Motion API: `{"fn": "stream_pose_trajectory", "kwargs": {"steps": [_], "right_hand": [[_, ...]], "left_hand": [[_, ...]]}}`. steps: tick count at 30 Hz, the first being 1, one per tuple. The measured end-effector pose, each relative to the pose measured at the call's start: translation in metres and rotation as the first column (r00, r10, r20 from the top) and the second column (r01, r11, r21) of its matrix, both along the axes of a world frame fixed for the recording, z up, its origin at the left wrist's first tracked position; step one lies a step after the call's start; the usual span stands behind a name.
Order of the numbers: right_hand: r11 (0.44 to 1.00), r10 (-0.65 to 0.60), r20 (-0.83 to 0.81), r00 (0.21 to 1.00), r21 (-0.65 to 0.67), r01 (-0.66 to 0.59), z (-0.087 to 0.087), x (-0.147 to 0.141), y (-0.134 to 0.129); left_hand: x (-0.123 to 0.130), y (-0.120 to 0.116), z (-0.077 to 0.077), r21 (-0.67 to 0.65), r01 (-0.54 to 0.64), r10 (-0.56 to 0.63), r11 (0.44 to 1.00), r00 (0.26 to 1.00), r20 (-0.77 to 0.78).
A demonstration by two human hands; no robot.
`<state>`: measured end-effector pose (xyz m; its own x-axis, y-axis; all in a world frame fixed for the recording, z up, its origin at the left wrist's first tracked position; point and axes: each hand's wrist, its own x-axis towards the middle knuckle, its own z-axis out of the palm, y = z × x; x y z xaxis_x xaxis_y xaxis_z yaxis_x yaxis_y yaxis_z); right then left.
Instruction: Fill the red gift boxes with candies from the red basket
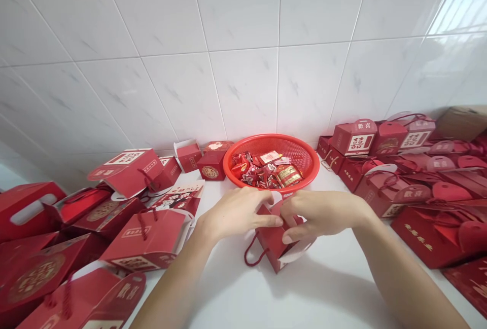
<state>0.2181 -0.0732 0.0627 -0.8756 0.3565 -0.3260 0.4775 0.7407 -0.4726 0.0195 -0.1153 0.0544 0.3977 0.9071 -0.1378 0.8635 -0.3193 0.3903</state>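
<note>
Between my hands a small red gift box [276, 248] rests on the white table, its pale inner flap showing at the lower right. A dark red cord handle [254, 259] loops out on its left side. My left hand [245, 210] grips the box's left upper edge, thumb lying along the top. From the right, my right hand [312, 215] has its fingers bent onto the top panels, thumb and index close together. Part of the box's far side is hidden by my hands. Just beyond stands a red plastic basket [310, 179] of wrapped sweets [253, 173] and a gold tin [289, 175].
Red gift boxes [146, 238] with cord handles, some with flaps up, crowd the left. More red boxes [395, 187] are stacked on the right, with a brown carton [462, 122] behind. A tiled wall [243, 85] backs the white table [228, 288].
</note>
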Motion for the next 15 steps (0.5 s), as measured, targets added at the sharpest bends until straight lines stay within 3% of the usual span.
{"fn": "stream_pose_trajectory", "kwargs": {"steps": [6,11,15], "right_hand": [[0.991,-0.110,0.095,0.989,0.090,0.101,0.000,-0.009,-0.004],[0.946,-0.272,0.154,0.950,0.222,0.235,0.000,-0.001,0.004],[0.929,-0.305,0.152,0.940,0.266,0.259,-0.003,0.006,0.013]], "left_hand": [[0.012,0.001,-0.010,0.035,-0.018,0.019,0.999,0.999,-0.044],[0.024,-0.003,-0.015,0.081,-0.006,0.017,0.997,0.990,-0.137],[0.026,-0.005,-0.014,0.084,0.010,0.004,0.996,0.986,-0.165]]}}
